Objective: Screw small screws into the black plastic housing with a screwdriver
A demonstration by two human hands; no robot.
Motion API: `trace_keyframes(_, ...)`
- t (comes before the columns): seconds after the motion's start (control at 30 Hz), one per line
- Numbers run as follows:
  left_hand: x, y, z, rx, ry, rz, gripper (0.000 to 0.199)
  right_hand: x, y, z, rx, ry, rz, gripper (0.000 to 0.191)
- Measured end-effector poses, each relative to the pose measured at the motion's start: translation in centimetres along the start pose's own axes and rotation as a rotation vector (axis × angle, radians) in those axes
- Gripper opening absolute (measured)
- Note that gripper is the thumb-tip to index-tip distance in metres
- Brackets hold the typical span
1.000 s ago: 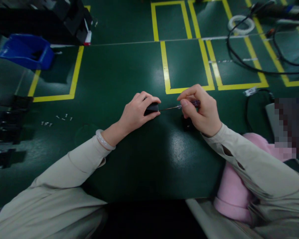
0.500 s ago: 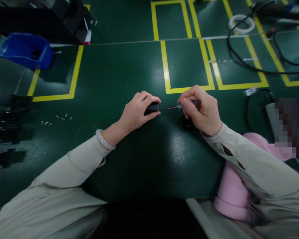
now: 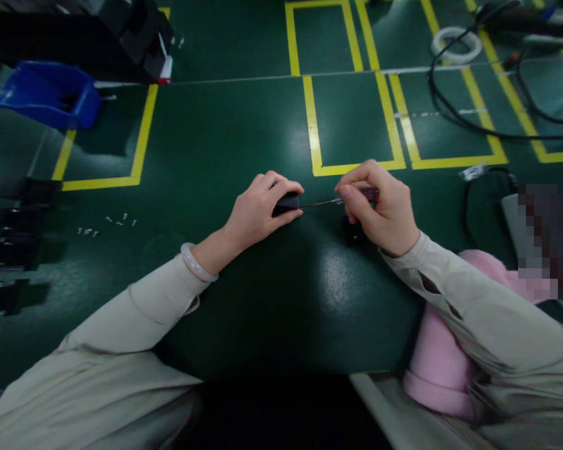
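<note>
My left hand (image 3: 263, 206) is closed around a small black block-shaped part (image 3: 287, 204), thumb along its near side and fingers over the far side. My right hand (image 3: 382, 203) pinches the handle of a screwdriver (image 3: 319, 203). Its thin shaft points left, and the tip meets the right end of the black part. Under my right hand lies another small black piece (image 3: 353, 232), partly hidden by the fingers. What the tip touches on the part is too small to make out.
Several small screws (image 3: 117, 220) lie scattered on the green table (image 3: 263, 300) to the left. A row of black parts (image 3: 16, 250) stands at the left edge. A blue bin (image 3: 51, 94) is behind them. A tape roll (image 3: 456, 45) and black cables (image 3: 478, 128) occupy the back right.
</note>
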State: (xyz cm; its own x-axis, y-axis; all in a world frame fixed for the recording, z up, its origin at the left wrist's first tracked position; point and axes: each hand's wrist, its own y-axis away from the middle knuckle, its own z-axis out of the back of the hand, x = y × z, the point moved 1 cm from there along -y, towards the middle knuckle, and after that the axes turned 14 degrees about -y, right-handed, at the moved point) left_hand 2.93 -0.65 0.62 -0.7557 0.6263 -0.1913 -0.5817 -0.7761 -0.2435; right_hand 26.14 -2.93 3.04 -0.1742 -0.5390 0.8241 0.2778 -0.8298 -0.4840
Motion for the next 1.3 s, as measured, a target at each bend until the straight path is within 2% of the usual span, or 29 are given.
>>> trace_keyframes(0.8, -0.03, 0.01, 0.0, 0.006, -0.002, 0.005, 0.032, 0.08, -0.13, 0.08, -0.013, -0.009, -0.039, 0.022)
trace_keyframes(1.3, -0.02, 0.04, 0.05, -0.001, -0.003, -0.005, 0.032, 0.21, -0.03, 0.09, 0.004, -0.007, -0.01, 0.015)
